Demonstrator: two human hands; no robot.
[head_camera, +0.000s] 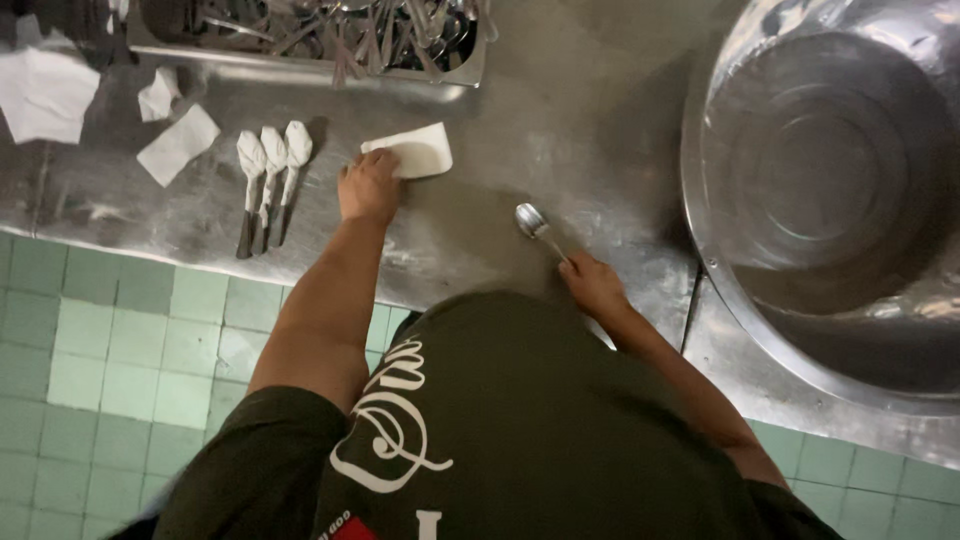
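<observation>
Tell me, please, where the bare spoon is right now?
In the head view, the spoon is in the right hand, its bowl over the steel counter, between the napkin and the big basin.

The single head-worn camera looked steeply down from above the person's chest, close enough that the dark printed shirt (500, 430) filled the lower frame. It faced a scuffed stainless steel counter (560, 110) running across the top, with green tiled floor (110, 350) below left and a large round steel basin (830, 190) cut off at right.
</observation>
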